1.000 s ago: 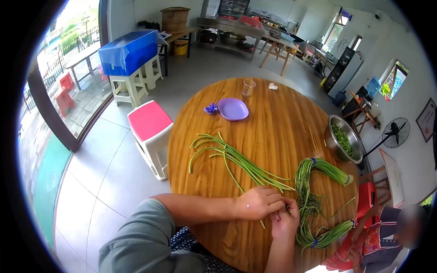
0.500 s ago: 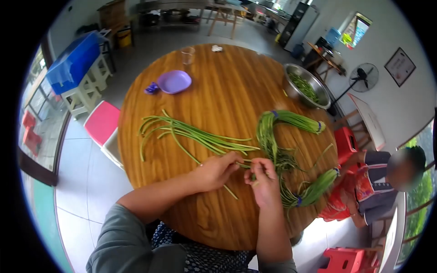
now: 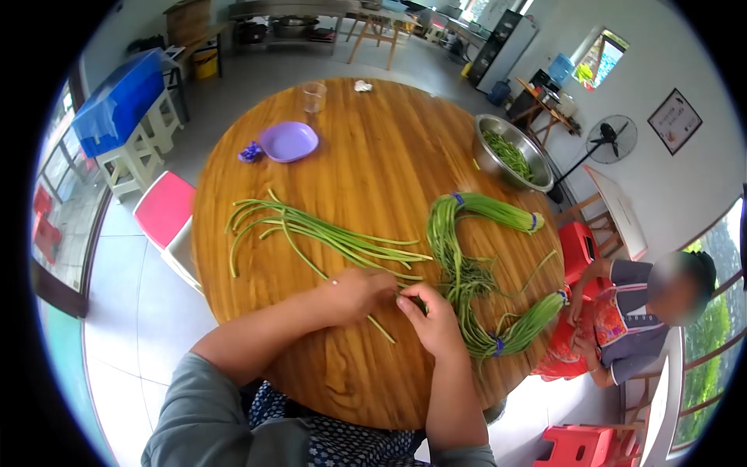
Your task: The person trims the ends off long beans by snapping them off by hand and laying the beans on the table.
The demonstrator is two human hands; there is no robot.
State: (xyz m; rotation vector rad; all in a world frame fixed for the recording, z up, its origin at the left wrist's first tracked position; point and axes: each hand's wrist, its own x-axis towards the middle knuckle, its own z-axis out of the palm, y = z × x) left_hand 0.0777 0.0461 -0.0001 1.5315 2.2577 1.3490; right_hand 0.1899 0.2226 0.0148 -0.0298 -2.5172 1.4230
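Note:
Loose garlic scapes (image 3: 311,229), long and green, lie spread across the round wooden table (image 3: 373,156). Just below their right ends, my left hand (image 3: 362,296) is closed around a scape, most of it hidden by the fingers. My right hand (image 3: 432,321) pinches at the same scape with thumb and forefinger, close beside the left fingertips. To the right lies a bent bundle of scapes (image 3: 498,212) bound with blue-purple bands. Its curled, darker tips sit in the middle, and another banded bundle end (image 3: 533,321) lies nearer me.
A steel bowl (image 3: 478,156) with cut green pieces stands at the far right of the table. At the far left are a purple dish (image 3: 289,142), a purple bunch (image 3: 250,152) and a clear cup (image 3: 314,97). A person (image 3: 615,311) sits to the right, by red stools.
My hands have drawn closer together, the right one moving left toward the left one. The whole view has shifted slightly. The loose scapes and bundles stay in place.

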